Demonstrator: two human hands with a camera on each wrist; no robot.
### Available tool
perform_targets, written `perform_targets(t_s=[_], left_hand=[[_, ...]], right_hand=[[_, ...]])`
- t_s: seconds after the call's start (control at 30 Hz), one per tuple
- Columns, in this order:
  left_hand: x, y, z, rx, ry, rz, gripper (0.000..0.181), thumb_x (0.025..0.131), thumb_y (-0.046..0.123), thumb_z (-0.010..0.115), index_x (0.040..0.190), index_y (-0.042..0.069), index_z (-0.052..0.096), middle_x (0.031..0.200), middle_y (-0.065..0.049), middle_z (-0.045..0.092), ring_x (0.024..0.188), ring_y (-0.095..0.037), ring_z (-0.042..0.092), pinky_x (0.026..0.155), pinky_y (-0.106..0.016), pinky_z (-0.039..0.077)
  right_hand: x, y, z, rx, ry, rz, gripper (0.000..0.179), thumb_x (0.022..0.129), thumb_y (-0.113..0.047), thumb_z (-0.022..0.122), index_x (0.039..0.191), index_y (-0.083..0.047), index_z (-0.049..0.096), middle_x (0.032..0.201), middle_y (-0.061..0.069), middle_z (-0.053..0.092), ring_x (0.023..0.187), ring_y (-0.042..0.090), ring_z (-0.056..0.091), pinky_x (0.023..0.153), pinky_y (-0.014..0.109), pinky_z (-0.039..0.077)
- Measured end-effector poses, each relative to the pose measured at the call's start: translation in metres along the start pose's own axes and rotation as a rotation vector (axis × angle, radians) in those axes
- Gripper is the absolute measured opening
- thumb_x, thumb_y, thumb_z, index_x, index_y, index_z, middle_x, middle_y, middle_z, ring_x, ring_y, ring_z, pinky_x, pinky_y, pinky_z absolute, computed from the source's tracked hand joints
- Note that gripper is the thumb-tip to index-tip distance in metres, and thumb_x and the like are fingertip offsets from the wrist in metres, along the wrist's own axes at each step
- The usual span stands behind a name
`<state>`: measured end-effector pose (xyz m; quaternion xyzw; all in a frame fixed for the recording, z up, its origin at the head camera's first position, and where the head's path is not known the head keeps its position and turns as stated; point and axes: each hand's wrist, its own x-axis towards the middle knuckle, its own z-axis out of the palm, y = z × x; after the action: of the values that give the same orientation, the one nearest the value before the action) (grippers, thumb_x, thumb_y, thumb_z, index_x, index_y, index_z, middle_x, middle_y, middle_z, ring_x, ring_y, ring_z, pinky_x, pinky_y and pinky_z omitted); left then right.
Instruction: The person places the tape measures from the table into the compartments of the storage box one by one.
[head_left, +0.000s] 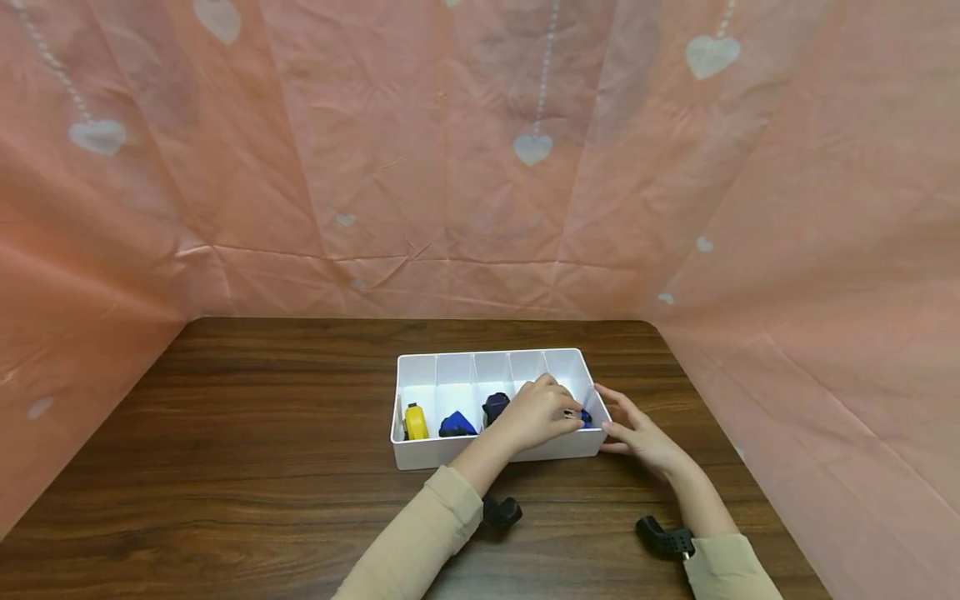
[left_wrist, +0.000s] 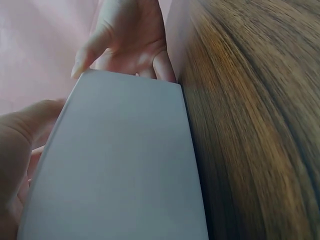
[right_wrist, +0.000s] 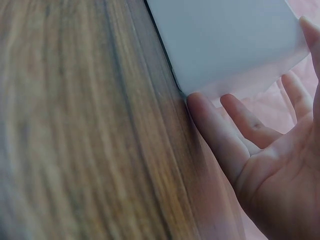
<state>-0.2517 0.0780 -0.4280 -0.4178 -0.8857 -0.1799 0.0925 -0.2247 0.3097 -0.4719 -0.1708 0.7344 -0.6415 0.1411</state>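
Observation:
A white divided box (head_left: 423, 454) stands on the wooden table. My left hand (head_left: 536, 414) reaches over its near wall into the right end compartment. Its thumb and fingers pinch at a small blue and gold object (head_left: 586, 418), mostly hidden by the hand. My right hand (head_left: 641, 437) is at the box's right end, its spread, fairly straight fingers touching the end wall. In the right wrist view, fingertips (right_wrist: 197, 100) meet the lower corner of the box. The left wrist view shows mainly the box's near wall (left_wrist: 120, 155).
Other compartments hold a yellow object (head_left: 416, 422), a blue and black piece (head_left: 457, 424) and a dark navy item (head_left: 495, 407). The wooden table (head_left: 262, 467) spreads around the box. Pink curtains (head_left: 450, 192) with hearts stand behind and at both sides.

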Motion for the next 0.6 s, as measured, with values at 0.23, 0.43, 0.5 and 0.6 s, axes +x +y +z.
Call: perform_targets(t_s=[0.23, 0.43, 0.5, 0.6], left_hand=[[-0.008, -0.003, -0.006, 0.007, -0.035, 0.061, 0.030, 0.091, 0.039, 0.064, 0.114, 0.022, 0.073, 0.114, 0.010, 0.066, 0.110, -0.010, 0.051, 0.084, -0.028, 0.043], [-0.015, -0.005, -0.012, 0.001, -0.084, 0.105, 0.034, 0.094, 0.035, 0.061, 0.123, 0.021, 0.068, 0.122, 0.007, 0.062, 0.117, -0.009, 0.051, 0.088, -0.032, 0.044], [-0.017, -0.006, -0.015, 0.002, -0.095, 0.119, 0.035, 0.094, 0.034, 0.060, 0.126, 0.021, 0.065, 0.125, 0.006, 0.061, 0.120, -0.010, 0.049, 0.091, -0.033, 0.043], [-0.022, -0.008, -0.020, -0.002, -0.098, 0.134, 0.037, 0.094, 0.034, 0.060, 0.128, 0.020, 0.064, 0.127, 0.005, 0.060, 0.122, -0.011, 0.047, 0.094, -0.033, 0.041]], right_hand=[[-0.002, -0.003, -0.001, -0.013, 0.010, 0.012, 0.060, 0.102, -0.009, 0.045, 0.152, -0.006, 0.013, 0.141, 0.038, 0.023, 0.111, 0.023, 0.053, 0.084, 0.045, 0.051], [-0.002, -0.003, -0.002, -0.040, 0.028, 0.029, 0.060, 0.102, -0.012, 0.046, 0.152, -0.006, 0.013, 0.141, 0.038, 0.022, 0.112, 0.026, 0.052, 0.084, 0.044, 0.051], [-0.002, -0.004, -0.002, -0.048, 0.036, 0.038, 0.060, 0.102, -0.012, 0.047, 0.152, -0.007, 0.014, 0.141, 0.037, 0.023, 0.112, 0.028, 0.052, 0.083, 0.043, 0.051], [-0.001, -0.004, -0.003, -0.055, 0.036, 0.043, 0.061, 0.102, -0.012, 0.047, 0.152, -0.007, 0.013, 0.142, 0.037, 0.022, 0.114, 0.033, 0.051, 0.083, 0.043, 0.051]])
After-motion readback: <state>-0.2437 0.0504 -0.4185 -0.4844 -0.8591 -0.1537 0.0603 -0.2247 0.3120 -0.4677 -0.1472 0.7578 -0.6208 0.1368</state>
